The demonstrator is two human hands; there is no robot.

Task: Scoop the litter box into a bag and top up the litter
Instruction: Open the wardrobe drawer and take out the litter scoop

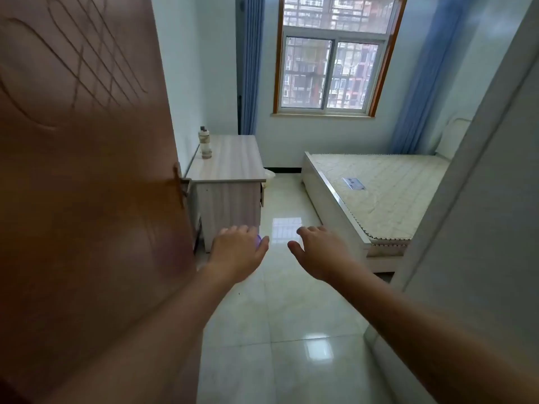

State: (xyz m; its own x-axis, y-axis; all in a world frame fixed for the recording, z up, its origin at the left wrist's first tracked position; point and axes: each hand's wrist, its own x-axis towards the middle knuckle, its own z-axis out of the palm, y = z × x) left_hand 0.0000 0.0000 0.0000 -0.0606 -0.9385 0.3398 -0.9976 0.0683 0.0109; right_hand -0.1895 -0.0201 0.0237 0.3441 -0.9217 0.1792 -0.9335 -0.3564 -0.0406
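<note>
Both my hands reach forward, palms down, over the tiled floor in a bedroom doorway. My left hand (237, 250) has loosely spread fingers, and a small purple spot shows at its far edge; I cannot tell what that is. My right hand (316, 250) is relaxed, fingers slightly bent, holding nothing. A pale rounded object (269, 174) peeks out on the floor behind the desk; what it is stays unclear. No litter box, scoop or bag shows in this view.
A brown wooden door (87, 170) stands open on the left. A light wood desk (227, 170) with a bottle (205, 142) lines the left wall. A bed with a bare mattress (379, 193) fills the right. A white wall edge (481, 199) is close on my right.
</note>
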